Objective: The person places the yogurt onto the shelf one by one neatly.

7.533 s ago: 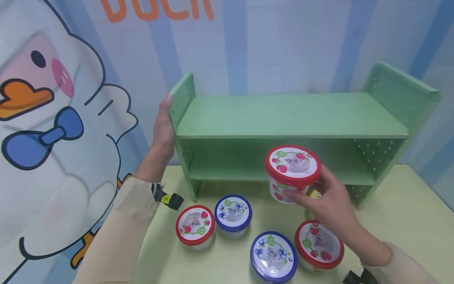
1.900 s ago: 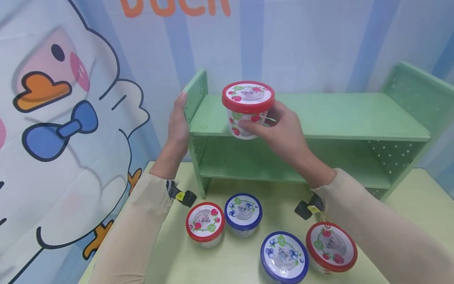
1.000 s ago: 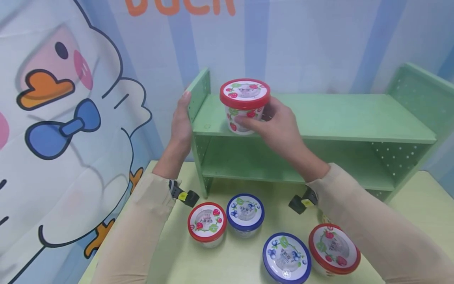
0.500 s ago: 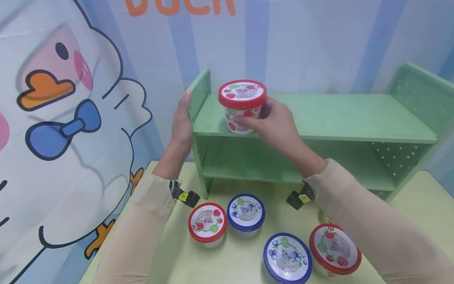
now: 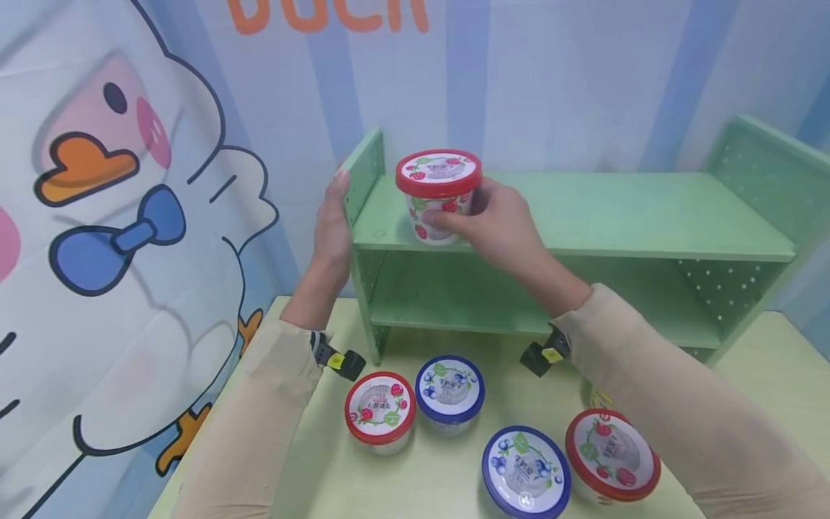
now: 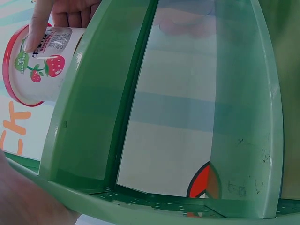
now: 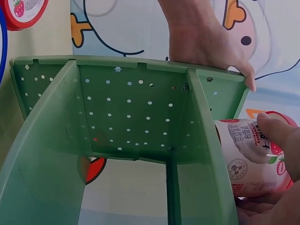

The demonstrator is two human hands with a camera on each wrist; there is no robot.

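Note:
My right hand [image 5: 506, 223] grips a red-lidded white tub [image 5: 438, 184] printed with strawberries, thumb on its near side. The tub is upright at the left front of the top board of a green two-tier shelf [image 5: 622, 209]; its base is at the board, and whether it bears on it I cannot tell. In the left wrist view a finger lies along the tub [image 6: 51, 70]. My left hand [image 5: 333, 231] rests against the outside of the shelf's left panel, fingers fairly straight; in the right wrist view one fingertip of that hand [image 7: 206, 42] reaches the panel's edge.
On the pale table [image 5: 311, 476] before the shelf stand two red-lidded tubs, the left one [image 5: 380, 407] and the right one [image 5: 612, 454], and two blue-lidded tubs, back [image 5: 450, 389] and front [image 5: 526, 472]. A yellowish item [image 5: 599, 396] is partly hidden by my right sleeve.
My right hand has carried the red-lidded tub from before the lower board up and left to the top board; lately it shifts slightly left. The left hand stays at the panel.

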